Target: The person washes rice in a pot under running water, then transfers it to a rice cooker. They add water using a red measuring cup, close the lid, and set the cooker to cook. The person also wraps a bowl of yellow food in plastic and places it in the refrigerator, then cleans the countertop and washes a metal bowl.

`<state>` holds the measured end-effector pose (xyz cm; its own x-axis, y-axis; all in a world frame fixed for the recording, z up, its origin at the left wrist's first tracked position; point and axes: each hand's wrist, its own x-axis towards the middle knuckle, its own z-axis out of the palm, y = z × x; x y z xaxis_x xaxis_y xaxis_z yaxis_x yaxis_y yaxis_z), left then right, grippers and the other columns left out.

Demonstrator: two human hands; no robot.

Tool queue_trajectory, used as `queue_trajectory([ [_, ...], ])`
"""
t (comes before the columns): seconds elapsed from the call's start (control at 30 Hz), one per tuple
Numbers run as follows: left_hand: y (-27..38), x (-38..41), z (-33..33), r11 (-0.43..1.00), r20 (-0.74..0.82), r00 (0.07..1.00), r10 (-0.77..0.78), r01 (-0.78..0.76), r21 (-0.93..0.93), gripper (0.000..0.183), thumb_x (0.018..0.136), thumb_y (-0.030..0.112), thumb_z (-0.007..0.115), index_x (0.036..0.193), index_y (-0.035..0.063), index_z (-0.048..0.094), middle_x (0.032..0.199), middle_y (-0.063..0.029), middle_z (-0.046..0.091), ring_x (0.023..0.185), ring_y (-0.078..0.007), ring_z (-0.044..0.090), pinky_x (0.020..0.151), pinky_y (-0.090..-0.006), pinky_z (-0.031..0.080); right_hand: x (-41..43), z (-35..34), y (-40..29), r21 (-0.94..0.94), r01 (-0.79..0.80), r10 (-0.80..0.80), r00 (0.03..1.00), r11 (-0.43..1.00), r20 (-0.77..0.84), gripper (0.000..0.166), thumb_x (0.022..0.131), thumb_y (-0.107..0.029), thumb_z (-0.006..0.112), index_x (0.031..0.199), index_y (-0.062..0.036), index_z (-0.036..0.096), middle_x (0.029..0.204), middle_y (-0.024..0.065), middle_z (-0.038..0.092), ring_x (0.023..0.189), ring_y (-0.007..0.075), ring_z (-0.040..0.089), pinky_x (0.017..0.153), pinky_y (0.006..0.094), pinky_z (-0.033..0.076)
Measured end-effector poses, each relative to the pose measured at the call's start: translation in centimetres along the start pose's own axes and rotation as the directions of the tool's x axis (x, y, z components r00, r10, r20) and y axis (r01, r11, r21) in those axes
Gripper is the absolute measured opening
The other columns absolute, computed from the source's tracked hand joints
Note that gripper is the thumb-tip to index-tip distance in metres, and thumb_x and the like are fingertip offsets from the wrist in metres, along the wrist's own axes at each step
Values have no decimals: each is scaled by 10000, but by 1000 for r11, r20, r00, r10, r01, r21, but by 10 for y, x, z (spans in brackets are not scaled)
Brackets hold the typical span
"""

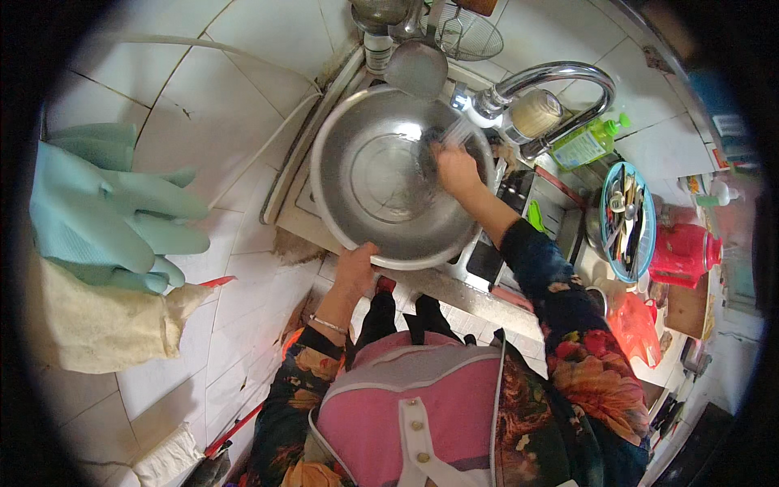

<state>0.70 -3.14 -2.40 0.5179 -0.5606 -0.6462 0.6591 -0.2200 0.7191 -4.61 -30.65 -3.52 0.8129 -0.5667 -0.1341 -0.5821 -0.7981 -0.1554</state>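
Observation:
A wide stainless steel basin sits before me beneath the kitchen tap. My left hand grips its near rim, the fingertips curled over the edge. Over the right part of the basin is my right hand, just below the white fitting on the tap. Something clear, perhaps running water, shows between that fitting and the hand. The right fingers are blurred, and whether they hold anything is hidden. A metal ladle hangs over the basin's far rim.
Rubber gloves and a beige cloth hang along the left wall. A green pump bottle stands behind the tap. To the right are a blue basket of utensils, a red thermos-like jug and a red plastic bag.

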Motion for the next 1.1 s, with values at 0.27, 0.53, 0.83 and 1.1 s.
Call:
queue_trajectory([
  [0.27,-21,34,-18,304,384,829,407,-520,798,194,724,28,673,911,20,621,874,-107,638,835,-278,621,687,-401,510,25,46,-107,697,237,-342,940,677,13,408,654,-81,592,1054,-60,665,1053,234,623,998,383,588,903,408,465],
  [0.53,10,70,-12,910,49,980,194,-199,364,148,799,59,563,890,-57,568,885,-153,592,798,-260,605,697,-389,517,-72,-9,-81,435,298,-484,768,850,419,383,675,-64,587,1054,-53,639,1063,194,586,949,381,594,803,424,498],
  [0.83,71,32,-4,969,-151,986,66,-27,246,734,708,-9,553,1375,33,249,1186,-213,497,1017,-345,552,829,-418,496,-55,27,56,-166,251,-278,946,954,-166,298,817,-98,549,1111,-59,570,1083,86,442,921,287,544,672,355,565],
  [1.1,50,42,53,429,-68,753,654,-295,854,951,695,-50,508,1473,115,-14,1280,-356,301,1132,-477,399,1002,-438,347,-89,-33,120,28,11,-2,946,1000,-325,525,720,27,551,1219,-135,553,1162,95,480,1071,317,538,814,407,508],
])
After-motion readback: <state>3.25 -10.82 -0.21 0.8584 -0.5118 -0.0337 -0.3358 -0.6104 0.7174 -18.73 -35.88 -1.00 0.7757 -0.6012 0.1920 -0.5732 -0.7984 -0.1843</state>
